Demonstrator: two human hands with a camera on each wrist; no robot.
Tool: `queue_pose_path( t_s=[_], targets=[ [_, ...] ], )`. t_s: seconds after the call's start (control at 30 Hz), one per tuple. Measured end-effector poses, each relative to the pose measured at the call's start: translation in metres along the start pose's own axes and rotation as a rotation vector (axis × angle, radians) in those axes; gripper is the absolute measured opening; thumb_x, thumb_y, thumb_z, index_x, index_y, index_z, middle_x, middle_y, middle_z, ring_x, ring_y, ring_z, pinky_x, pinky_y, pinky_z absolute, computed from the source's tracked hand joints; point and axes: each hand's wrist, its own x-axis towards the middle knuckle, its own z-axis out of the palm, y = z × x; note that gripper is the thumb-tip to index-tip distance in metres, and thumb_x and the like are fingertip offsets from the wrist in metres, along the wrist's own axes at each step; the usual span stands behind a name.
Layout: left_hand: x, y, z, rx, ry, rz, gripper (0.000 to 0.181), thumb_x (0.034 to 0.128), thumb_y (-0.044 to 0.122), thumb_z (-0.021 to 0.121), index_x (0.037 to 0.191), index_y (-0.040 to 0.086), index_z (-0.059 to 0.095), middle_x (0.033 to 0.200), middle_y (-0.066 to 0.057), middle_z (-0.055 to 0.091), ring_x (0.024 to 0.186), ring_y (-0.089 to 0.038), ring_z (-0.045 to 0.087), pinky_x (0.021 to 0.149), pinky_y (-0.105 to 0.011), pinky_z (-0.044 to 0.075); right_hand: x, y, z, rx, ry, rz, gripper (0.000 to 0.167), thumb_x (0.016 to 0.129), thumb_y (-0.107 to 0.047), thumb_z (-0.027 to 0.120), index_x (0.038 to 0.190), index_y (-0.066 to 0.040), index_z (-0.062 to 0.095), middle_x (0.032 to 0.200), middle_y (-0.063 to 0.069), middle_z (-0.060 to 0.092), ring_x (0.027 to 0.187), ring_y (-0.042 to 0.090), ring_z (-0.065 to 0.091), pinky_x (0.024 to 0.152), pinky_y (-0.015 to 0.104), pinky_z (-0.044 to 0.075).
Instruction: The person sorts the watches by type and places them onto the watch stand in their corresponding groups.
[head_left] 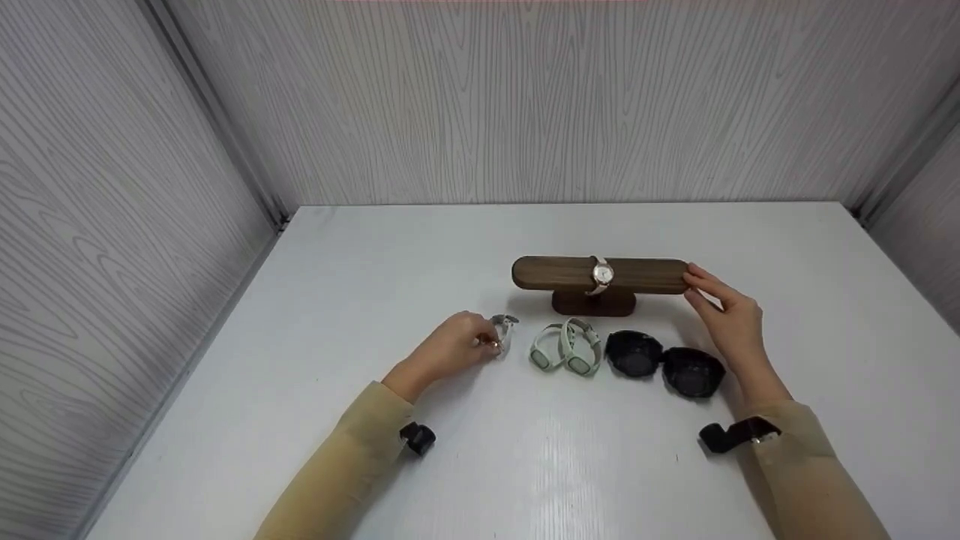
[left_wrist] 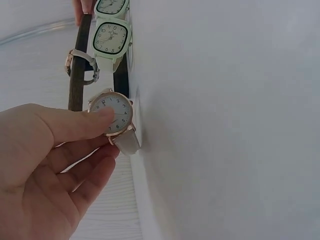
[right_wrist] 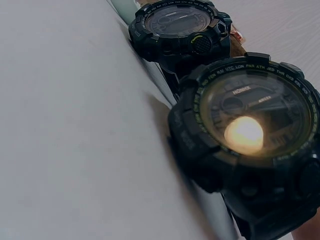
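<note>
One round-dialed watch (left_wrist: 122, 119), pinched between thumb and fingers of the left hand (head_left: 454, 345), sits near and left of a wooden stand (head_left: 553, 273) whose long axis runs left to right, its right end pinched by the right hand (head_left: 729, 322).

Pretty basic setup tbh: a shiny white table (head_left: 225, 360), a back panel (head_left: 525, 97) in pale grey wood grain, similar left panel (head_left: 90, 225) and right panel (head_left: 930, 217), plus grey strips (head_left: 214, 109) down both corners.
</note>
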Motion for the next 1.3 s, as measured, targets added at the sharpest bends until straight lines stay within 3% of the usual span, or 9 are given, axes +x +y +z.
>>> queue_pose_path(
  t_s=[0.2, 0.47, 0.63, 0.73, 0.9, 1.3],
  targets=[
    [0.007, 0.004, -0.004, -0.181, 0.131, -0.103, 0.008, 0.0881, 0.009, 0.069, 0.093, 0.002, 0.069, 0.090, -0.005, 0.065, 0.083, -0.017, 0.058, 0.075, -0.031, 0.052, 0.001, -0.001, 0.000, -0.034, 0.002, 0.007, 0.032, 0.094, -0.008, 0.061, 0.123, 0.004, 0.061, 0.137, 0.010, 0.052, 0.128, 0.016, 0.046, 0.093, 0.013, 0.044],
    [0.022, 0.009, -0.011, -0.480, 0.316, -0.334, 0.012, 0.0885, 0.008, 0.068, 0.100, 0.003, 0.068, 0.093, -0.006, 0.065, 0.085, -0.017, 0.060, 0.072, -0.025, 0.053, 0.001, 0.003, -0.001, -0.043, -0.006, 0.015, 0.033, 0.095, -0.010, 0.061, 0.125, 0.002, 0.061, 0.138, 0.008, 0.051, 0.130, 0.016, 0.044, 0.094, 0.014, 0.043],
    [0.036, 0.010, -0.014, -0.654, 0.388, -0.371, 0.017, 0.0897, 0.002, 0.065, 0.106, -0.003, 0.066, 0.099, -0.011, 0.064, 0.089, -0.019, 0.063, 0.077, -0.025, 0.055, 0.002, 0.007, -0.002, -0.033, -0.008, 0.011, 0.033, 0.094, -0.009, 0.061, 0.125, 0.003, 0.060, 0.139, 0.007, 0.051, 0.129, 0.016, 0.044, 0.094, 0.014, 0.043],
    [0.045, 0.012, -0.016, -0.726, 0.409, -0.379, 0.018, 0.0905, 0.000, 0.063, 0.108, -0.006, 0.065, 0.101, -0.013, 0.064, 0.091, -0.020, 0.063, 0.079, -0.025, 0.055, 0.006, 0.022, -0.003, -0.034, -0.002, 0.008, 0.033, 0.094, -0.012, 0.062, 0.126, -0.001, 0.061, 0.139, 0.004, 0.051, 0.129, 0.013, 0.045, 0.094, 0.014, 0.043],
    [0.056, 0.015, -0.019, -0.767, 0.441, -0.377, 0.018, 0.0912, -0.002, 0.061, 0.108, -0.007, 0.064, 0.101, -0.015, 0.064, 0.091, -0.021, 0.063, 0.079, -0.024, 0.055, 0.010, 0.037, -0.002, -0.053, 0.014, 0.004, 0.032, 0.093, -0.017, 0.063, 0.124, -0.008, 0.064, 0.137, -0.003, 0.053, 0.128, 0.008, 0.045, 0.094, 0.014, 0.043],
    [0.070, 0.016, -0.016, -0.737, 0.468, -0.402, 0.020, 0.0897, -0.001, 0.063, 0.109, -0.006, 0.065, 0.104, -0.014, 0.062, 0.094, -0.021, 0.059, 0.078, -0.022, 0.055, 0.010, 0.036, -0.001, -0.026, 0.017, -0.022, 0.032, 0.093, -0.015, 0.064, 0.124, -0.006, 0.064, 0.137, 0.000, 0.053, 0.126, 0.008, 0.046, 0.093, 0.014, 0.044]
  ],
)
